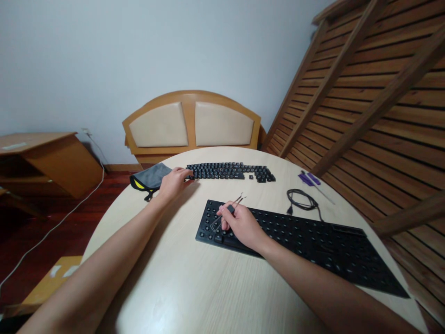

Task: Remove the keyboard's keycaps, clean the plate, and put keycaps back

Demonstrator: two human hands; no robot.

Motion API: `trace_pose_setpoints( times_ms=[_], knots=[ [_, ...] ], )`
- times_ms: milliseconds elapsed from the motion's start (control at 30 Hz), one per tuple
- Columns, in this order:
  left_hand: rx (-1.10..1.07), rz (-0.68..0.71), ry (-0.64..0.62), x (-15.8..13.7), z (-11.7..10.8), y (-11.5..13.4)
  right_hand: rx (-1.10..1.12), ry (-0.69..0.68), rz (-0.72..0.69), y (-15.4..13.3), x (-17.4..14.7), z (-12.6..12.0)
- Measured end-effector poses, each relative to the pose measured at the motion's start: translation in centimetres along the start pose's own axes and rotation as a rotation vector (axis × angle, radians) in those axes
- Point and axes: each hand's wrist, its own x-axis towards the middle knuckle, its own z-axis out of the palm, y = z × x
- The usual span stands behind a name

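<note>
Our keyboard slants lengthwise, right end nearest; our right hand clasps a puller; left hand meets keycaps, grip unclear.

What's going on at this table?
Someone is working on a keyboard that looks mostly stripped of its keycaps. Those lie in rows on the far side of the table. The left hand is at the left end of the rows; whether it grips one is unclear. The right hand holds a wire tool over the keyboard.
</note>
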Motion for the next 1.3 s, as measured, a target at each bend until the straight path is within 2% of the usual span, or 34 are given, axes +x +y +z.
trace_pose_setpoints(
  times_ms=[233,433,1133,1300],
  knots=[
    [0.005,0.028,0.039,0.0,2.1,-1.6,-0.026,-0.017,0.003,-0.1,-0.2,0.0],
    [0.015,-0.012,0.049,0.1,2.7,-2.3,-0.037,-0.022,0.0,-0.3,-0.3,0.0],
    [-0.037,-0.055,0.019,-0.2,2.7,-2.4,-0.025,-0.016,0.004,-0.5,-0.3,0.0],
    [-0.146,-0.024,0.023,-0.5,1.8,-1.1,-0.031,0.041,0.002,-0.6,-0.4,-0.2]
  ],
)
